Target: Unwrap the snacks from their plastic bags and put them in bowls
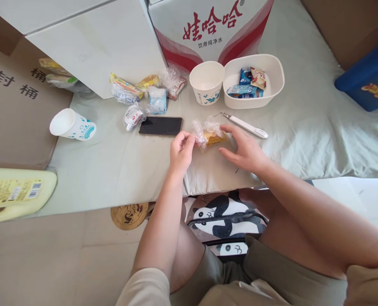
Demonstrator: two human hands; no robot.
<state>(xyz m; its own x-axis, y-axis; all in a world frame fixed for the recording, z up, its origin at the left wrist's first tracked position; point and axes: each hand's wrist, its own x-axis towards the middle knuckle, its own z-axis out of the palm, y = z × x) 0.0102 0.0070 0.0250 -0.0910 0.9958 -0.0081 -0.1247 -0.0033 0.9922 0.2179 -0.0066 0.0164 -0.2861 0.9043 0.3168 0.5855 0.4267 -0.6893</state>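
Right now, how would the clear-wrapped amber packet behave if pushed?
The packet would probably crumple where its film is wrinkled. Being small, it looks light. It may pivot rather than slide, as the left hand pinches one end.

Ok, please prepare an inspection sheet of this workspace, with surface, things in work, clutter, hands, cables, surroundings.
Surface: pale green cloth, wrinkled.
Job's things: yellow packet in clear wrapping.
Clutter: phone, white cutter, wrapped snacks; wide cup beside white tub holding small packets; paper cup far left.
Hands: left hand pinches the wrapping; right hand, spread open, at the packet's right.
Cables: nothing seen.
Surroundings: red-and-white carton behind, yellow jug left, blue container right.
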